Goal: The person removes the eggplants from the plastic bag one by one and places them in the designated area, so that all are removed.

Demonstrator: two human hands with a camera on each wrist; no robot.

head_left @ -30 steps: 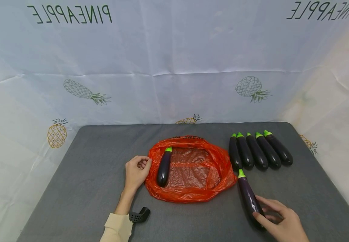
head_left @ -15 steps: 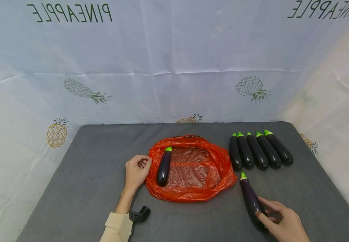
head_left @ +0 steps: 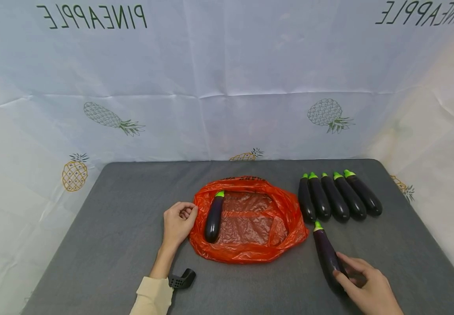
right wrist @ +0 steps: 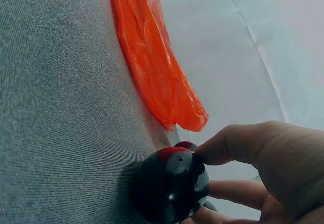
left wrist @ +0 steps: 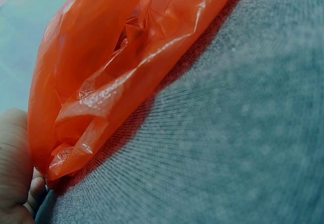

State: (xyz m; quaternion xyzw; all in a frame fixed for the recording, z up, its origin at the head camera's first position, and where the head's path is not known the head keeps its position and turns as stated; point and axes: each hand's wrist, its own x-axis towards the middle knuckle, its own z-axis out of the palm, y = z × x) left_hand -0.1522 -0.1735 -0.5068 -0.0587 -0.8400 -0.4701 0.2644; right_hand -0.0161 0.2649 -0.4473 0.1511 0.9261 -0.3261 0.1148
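Observation:
A red plastic bag (head_left: 246, 258) lies with its mouth spread wide, one eggplant (head_left: 213, 218) inside along its left wall. My left hand (head_left: 179, 222) pinches the bag's left rim; in the left wrist view the thumb (left wrist: 12, 163) sits right at the crumpled red edge. Right of the bag, my right hand (head_left: 364, 282) holds another eggplant (head_left: 326, 253) by its thick end, thumb on one side and fingers on the other. Its green stem end points away, toward the row. The right wrist view shows that eggplant's rounded dark end (right wrist: 172, 186) close over the cloth.
Several eggplants (head_left: 335, 199) lie side by side at the back right, stems away from me. The table (head_left: 105, 245) has a grey cloth. A white curtain with pineapple prints (head_left: 227, 109) hangs behind it. A black strap device (head_left: 182, 279) is at the left wrist.
The right hand's eggplant has shifted slightly right; its stem end dipped toward me, then moved back away. The left hand and the bag have stayed put.

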